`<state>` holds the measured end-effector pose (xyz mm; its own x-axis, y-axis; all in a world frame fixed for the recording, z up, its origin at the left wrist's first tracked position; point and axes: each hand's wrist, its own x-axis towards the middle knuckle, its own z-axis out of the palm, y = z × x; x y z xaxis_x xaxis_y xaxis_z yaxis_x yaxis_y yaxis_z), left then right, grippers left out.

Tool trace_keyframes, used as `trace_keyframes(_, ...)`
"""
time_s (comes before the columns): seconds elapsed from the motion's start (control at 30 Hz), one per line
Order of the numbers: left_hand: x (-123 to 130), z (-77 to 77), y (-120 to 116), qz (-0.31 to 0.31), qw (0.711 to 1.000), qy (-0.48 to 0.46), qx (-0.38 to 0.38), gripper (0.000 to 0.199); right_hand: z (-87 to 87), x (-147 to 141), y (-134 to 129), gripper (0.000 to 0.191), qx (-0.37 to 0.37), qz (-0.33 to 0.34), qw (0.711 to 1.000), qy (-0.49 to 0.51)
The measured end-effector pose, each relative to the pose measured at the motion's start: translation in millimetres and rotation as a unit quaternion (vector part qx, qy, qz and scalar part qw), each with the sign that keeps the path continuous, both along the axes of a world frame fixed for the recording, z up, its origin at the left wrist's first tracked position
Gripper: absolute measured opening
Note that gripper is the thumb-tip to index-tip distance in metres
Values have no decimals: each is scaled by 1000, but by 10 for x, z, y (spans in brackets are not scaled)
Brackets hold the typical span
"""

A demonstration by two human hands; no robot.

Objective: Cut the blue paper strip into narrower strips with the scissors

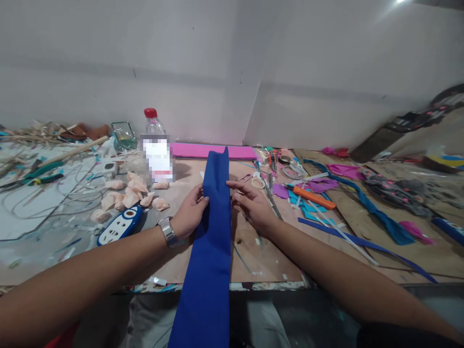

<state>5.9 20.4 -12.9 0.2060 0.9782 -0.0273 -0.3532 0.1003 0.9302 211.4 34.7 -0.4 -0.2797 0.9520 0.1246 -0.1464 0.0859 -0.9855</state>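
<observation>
A long, wide blue strip [213, 232], cloth or crepe paper, runs from mid-table over the front edge toward me. Its far end stands up slightly with an uneven rim. My left hand [190, 212], wearing a metal watch, pinches the strip's left edge between thumb and fingers. At the right edge is my right hand [255, 208], its fingers apart and loosely bent. That index fingertip meets the strip's edge or lies right beside it; I cannot tell which.
Peach crumpled pieces [132, 195] and a blue-white power strip [121, 224] lie left. Behind stand a red-capped bottle [155, 123] and a pink roll or strip [192, 151]. An orange utility knife [313, 197], tape roll [258, 183] and narrow blue strip [362, 244] lie right.
</observation>
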Motion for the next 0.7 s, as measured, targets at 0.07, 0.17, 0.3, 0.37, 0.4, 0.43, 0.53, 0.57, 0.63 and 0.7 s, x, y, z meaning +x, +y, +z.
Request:
trace_keyframes(0.07,-8,-6,-3,13,999,39,-3,72,27,-15,-49,48,47,11,999,-8)
trace_keyframes(0.17,-6,-9,-30,4,995,90,38,82,56,-30,-105,42,124,52,987,-88)
trace_keyframes(0.3,6,-3,-59,-27,979,142,147,45,81,-30,-121,33,233,64,954,-179)
trace_keyframes(0.37,-1,14,-62,-20,973,166,160,25,82,-33,-106,32,242,46,952,-180)
trace_keyframes(0.4,-8,28,-63,-19,971,177,161,16,79,-35,-96,30,240,30,954,-175)
trace_keyframes(0.43,-17,46,-66,-21,969,187,162,14,75,-38,-86,27,237,12,957,-167)
trace_keyframes(0.53,-42,108,-86,-51,964,202,164,35,53,-45,-67,15,222,-37,964,-139)
trace_keyframes(0.57,-47,126,-96,-63,963,202,165,39,46,-47,-65,12,214,-45,967,-133)
trace_keyframes(0.63,-52,152,-115,-88,961,202,165,40,32,-50,-66,11,198,-45,970,-132)
trace_keyframes(0.7,-50,160,-122,-108,961,200,155,36,21,-56,-71,12,187,-27,972,-138)
